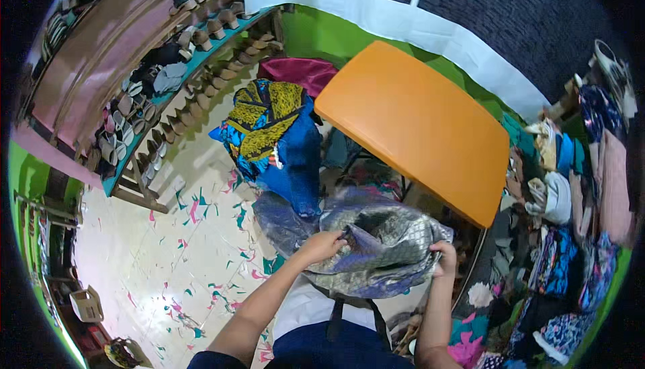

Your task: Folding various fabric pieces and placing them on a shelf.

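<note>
Between my two hands spreads a shiny silver and purple cloth [383, 268] with a grid-like pattern, crumpled in deep folds. Whether it is a flat piece or a bag, I cannot tell. My left hand [324, 245] is closed on its left part, with the fingertips hidden in the folds. At the right edge my right hand [443, 256] pinches the same cloth. Just beyond lies a heap of blue cloth [295, 160] topped by a yellow and black patterned fabric [272, 124]. A darker purplish, sheer-looking material [279, 224] lies beside my left hand.
An orange table [416, 124] stands ahead to the right, with dark red cloth [299, 74] by its far corner. Shoe forms line a teal-topped rack [201, 53] at the left. Fabric scraps [195, 211] litter the pale floor. Piled clothes and fabrics [557, 261] crowd the right side.
</note>
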A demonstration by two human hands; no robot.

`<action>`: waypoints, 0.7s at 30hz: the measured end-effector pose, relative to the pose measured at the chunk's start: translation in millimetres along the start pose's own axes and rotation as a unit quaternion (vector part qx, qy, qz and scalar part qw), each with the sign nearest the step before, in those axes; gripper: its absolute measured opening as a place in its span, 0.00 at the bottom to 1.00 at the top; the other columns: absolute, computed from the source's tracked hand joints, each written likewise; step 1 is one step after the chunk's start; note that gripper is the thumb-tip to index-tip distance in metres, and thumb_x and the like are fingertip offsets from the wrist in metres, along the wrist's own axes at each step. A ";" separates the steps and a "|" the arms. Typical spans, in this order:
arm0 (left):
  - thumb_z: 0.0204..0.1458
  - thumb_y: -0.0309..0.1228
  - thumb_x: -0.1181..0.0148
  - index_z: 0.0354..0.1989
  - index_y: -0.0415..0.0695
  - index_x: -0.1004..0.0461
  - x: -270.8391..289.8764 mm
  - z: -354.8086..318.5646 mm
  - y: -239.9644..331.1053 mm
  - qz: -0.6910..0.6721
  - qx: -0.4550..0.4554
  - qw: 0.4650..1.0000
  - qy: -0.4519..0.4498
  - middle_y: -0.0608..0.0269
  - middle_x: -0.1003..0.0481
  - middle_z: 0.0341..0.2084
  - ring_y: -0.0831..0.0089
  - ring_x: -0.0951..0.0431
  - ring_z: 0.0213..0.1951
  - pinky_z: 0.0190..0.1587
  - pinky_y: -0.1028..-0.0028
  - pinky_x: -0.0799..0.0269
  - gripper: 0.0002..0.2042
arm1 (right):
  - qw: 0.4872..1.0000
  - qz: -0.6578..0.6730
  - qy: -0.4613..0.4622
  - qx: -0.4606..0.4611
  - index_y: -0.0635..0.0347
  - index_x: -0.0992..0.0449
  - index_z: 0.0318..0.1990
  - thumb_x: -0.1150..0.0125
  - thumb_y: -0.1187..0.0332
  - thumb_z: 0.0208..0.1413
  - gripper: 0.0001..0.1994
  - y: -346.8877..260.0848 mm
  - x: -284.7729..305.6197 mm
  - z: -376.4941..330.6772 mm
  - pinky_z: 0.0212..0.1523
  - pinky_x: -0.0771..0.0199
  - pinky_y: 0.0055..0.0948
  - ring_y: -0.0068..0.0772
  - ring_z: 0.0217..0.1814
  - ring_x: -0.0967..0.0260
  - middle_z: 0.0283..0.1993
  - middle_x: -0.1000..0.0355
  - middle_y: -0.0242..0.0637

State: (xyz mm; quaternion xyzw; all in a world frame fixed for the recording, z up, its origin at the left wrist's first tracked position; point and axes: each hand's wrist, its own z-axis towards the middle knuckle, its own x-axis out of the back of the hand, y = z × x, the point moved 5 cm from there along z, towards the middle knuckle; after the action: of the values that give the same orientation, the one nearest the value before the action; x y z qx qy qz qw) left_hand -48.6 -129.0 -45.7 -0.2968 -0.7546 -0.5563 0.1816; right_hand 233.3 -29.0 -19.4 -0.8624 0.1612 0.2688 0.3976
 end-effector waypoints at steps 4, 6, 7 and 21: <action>0.52 0.40 0.47 0.35 0.40 0.33 -13.0 -17.2 21.4 -0.286 -0.081 0.949 -0.101 0.67 0.33 0.20 0.79 0.35 0.22 0.25 0.77 0.38 0.14 | 0.994 0.024 0.057 0.093 0.65 0.27 0.34 0.51 0.73 0.38 0.13 -41.0 26.5 -47.2 0.43 0.31 0.35 0.38 0.35 0.31 0.34 0.28 0.40; 0.53 0.37 0.47 0.33 0.43 0.32 22.7 -40.1 78.5 -0.346 -0.032 0.913 -0.213 0.76 0.37 0.20 0.87 0.40 0.24 0.24 0.82 0.44 0.10 | 0.984 0.052 -0.036 0.167 0.68 0.30 0.42 0.51 0.68 0.43 0.18 -57.3 33.3 -69.2 0.46 0.32 0.35 0.38 0.40 0.31 0.40 0.29 0.41; 0.53 0.37 0.47 0.32 0.43 0.32 28.7 -45.7 88.5 -0.348 -0.062 0.912 -0.209 0.76 0.38 0.20 0.88 0.41 0.24 0.24 0.83 0.45 0.09 | 0.968 0.085 -0.140 0.189 0.69 0.32 0.46 0.51 0.64 0.48 0.20 -60.8 30.4 -77.4 0.48 0.33 0.35 0.38 0.43 0.31 0.44 0.30 0.42; 0.49 0.55 0.51 0.59 0.39 0.47 64.9 10.1 132.6 -0.416 -0.249 0.873 -0.047 0.54 0.40 0.54 0.68 0.41 0.57 0.58 0.71 0.49 0.37 | 0.956 0.164 -0.069 0.232 0.67 0.32 0.47 0.52 0.56 0.50 0.24 18.5 18.4 -98.5 0.49 0.34 0.36 0.39 0.45 0.32 0.45 0.31 0.44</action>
State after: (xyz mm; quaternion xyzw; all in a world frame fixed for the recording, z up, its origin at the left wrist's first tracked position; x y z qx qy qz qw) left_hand -11.0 -76.3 87.4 -0.0167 -0.6527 -0.7351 -0.1824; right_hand 272.0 -118.0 11.7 -0.6872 0.3310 0.3441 0.5475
